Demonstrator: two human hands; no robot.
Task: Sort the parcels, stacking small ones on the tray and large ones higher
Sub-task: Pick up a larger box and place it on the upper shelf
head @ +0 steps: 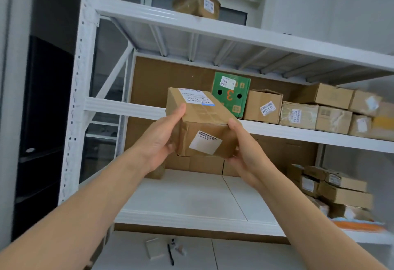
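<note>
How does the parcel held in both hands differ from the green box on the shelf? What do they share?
The held parcel is plain brown; the green box is green with a printed 3. The held parcel is tilted in the air; the green box rests on the shelf. Both carry white labels.

Both hands, left hand (158,142) and right hand (243,152), grip a brown parcel (198,120) before a white rack (277,130). A green box (231,94) and brown boxes (298,110) sit on the middle shelf.
</note>
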